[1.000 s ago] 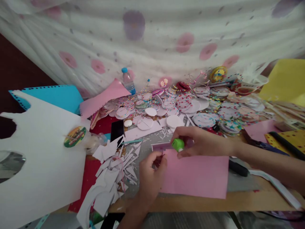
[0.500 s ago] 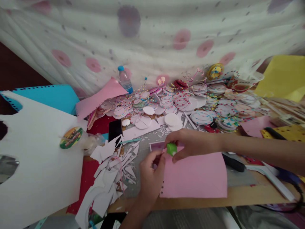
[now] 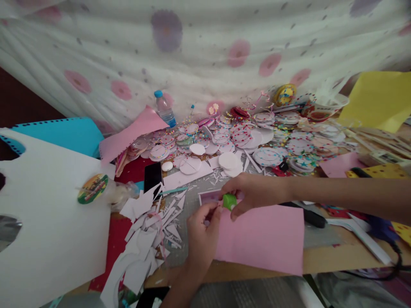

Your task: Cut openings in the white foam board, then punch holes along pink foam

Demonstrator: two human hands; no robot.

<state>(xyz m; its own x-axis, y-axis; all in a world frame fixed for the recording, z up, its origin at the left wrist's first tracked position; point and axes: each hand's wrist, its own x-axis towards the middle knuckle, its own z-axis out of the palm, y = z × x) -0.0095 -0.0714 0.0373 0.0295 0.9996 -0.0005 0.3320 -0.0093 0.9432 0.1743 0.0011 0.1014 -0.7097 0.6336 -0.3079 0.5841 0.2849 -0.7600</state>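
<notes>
My right hand [image 3: 253,193] is closed round a small green punch [image 3: 229,201], which sits at the upper left edge of a pink paper sheet [image 3: 266,239]. My left hand [image 3: 202,233] pinches the left edge of that sheet right beside the punch. The sheet lies flat on the grey mat near the table's front edge. A small pink-bordered card [image 3: 208,196] lies just behind the punch.
White paper scraps [image 3: 150,231] pile up to the left. A large white cut sheet [image 3: 48,222] covers the left side. A black phone [image 3: 153,175], a water bottle [image 3: 163,109] and several decorated paper discs [image 3: 244,137] lie behind. A black tool [image 3: 313,219] lies to the right.
The punch in my right hand has slid a little left along the sheet's top edge. My left hand keeps its pinch on the paper. The view has shifted slightly.
</notes>
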